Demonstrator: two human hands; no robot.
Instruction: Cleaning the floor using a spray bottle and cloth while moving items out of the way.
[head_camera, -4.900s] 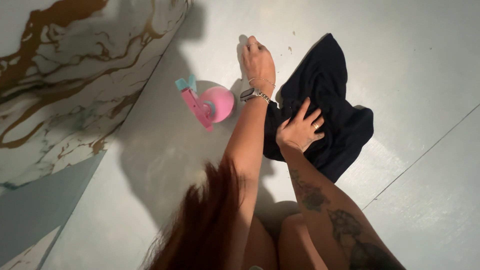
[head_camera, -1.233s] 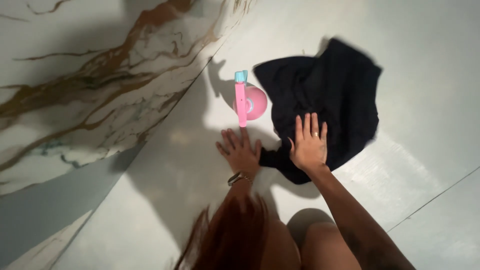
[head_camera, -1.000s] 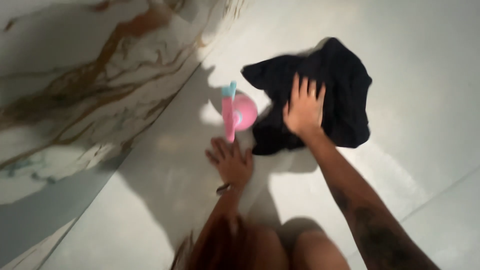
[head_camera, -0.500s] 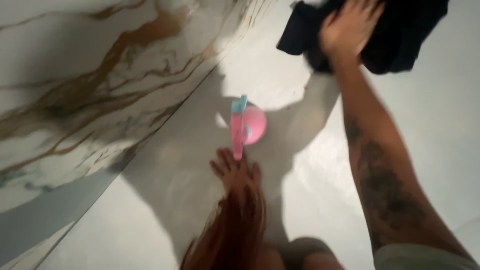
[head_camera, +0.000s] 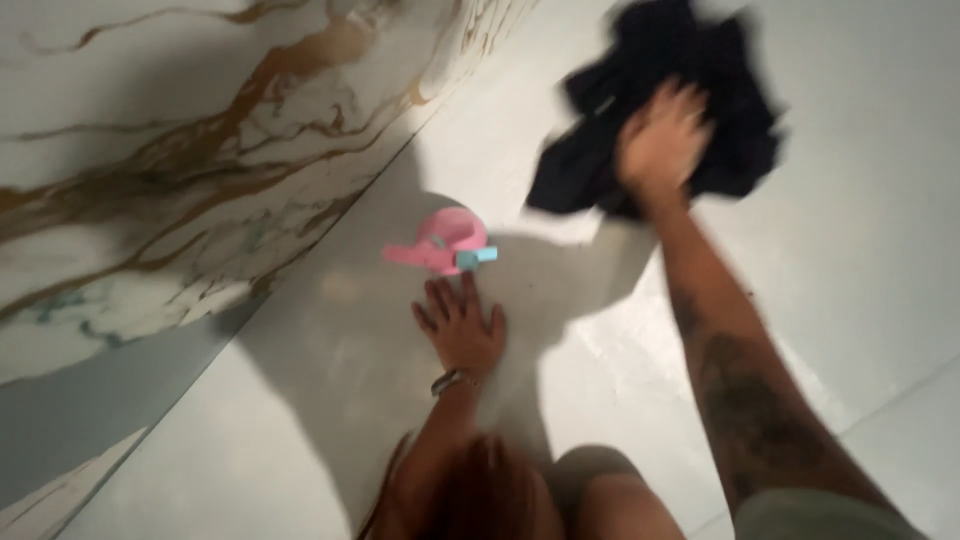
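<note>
Right hand (head_camera: 662, 135) is stretched far out ahead, palm down on the dark cloth (head_camera: 600, 160), fingers spread over its bunched middle; it looks like a flat press more than a pinch, though the blur there is heavy and I cannot tell whether any fabric is caught between the fingers. Take the pink spray bottle (head_camera: 440, 243) as the marker: the cloth sits beyond it and off to its right, well apart from it, with bare pale floor (head_camera: 860, 300) between. The cloth is a crumpled heap with no clean long axis, only a loose spread running up and to the right from the bottle. Left hand (head_camera: 462, 328) is planted on the floor just on the near side of the bottle, open, fingers fanned, holding nothing; its fingertips come close to the bottle's blue trigger end without clearly touching it. So the split is plain: the right hand owns the cloth, the left is the one nearer the bottle. The bottle lies on its side, its long axis running roughly left to right, pink body toward the marbled wall (head_camera: 180, 170), blue tip toward the cloth's side. That white wall with gold veining rises just to the left of the bottle, and the person's shadow falls across the floor around it.
</note>
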